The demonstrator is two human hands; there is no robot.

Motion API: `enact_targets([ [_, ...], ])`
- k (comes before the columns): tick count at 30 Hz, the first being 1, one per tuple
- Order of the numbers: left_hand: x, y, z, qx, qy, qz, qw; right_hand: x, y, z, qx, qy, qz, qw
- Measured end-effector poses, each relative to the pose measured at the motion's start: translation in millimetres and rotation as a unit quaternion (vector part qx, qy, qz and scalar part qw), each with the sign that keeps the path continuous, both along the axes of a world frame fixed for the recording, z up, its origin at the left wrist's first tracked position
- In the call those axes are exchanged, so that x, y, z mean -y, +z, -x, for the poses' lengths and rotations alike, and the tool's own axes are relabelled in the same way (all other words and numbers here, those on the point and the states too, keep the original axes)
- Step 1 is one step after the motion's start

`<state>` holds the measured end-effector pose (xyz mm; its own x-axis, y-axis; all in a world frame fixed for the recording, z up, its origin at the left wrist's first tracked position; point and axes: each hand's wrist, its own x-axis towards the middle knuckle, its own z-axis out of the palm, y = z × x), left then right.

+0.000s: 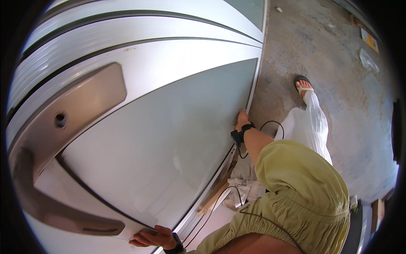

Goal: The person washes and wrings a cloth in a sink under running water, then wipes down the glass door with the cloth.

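Observation:
A large glazed door panel [165,136] with a white metal frame and greyish glass fills the space before me, leaning at a slant. On its frame is a C-shaped bronze-coloured pull handle [92,92] with a round hole. My left hand [155,236], a black band at its wrist, has its fingers curled at the panel's near edge, close to the handle's end. Farther along, my right hand [243,118] grips the long side edge by the floor. A black strap and small device [241,134] sit on that wrist. Some of its fingers are hidden.
More white-framed panels [152,27] stand behind this one. Thin black cables [206,216] run along my arms. Cardboard strips [219,193] and crumpled plastic wrap [242,190] lie beside the panel. My sandalled foot [303,85] rests on the concrete floor [285,47], where a plastic scrap [369,60] lies.

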<state>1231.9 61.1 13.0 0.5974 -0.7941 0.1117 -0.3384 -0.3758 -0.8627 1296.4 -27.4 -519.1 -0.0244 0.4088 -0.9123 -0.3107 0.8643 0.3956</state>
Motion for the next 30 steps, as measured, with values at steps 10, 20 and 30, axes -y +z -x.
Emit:
enact_targets([
  [10,7,0,4,0.090,-0.015,-0.034,0.995,92,-79,-85,0.164,0.009,0.154,0.974],
  [20,-18,-9,3,-0.053,-0.024,0.095,0.994,144,103,-95,0.266,-0.188,0.342,0.881],
  [30,-4,-18,-3,-0.110,-0.039,0.177,0.977,115,425,-40,0.528,-0.019,0.687,0.498],
])
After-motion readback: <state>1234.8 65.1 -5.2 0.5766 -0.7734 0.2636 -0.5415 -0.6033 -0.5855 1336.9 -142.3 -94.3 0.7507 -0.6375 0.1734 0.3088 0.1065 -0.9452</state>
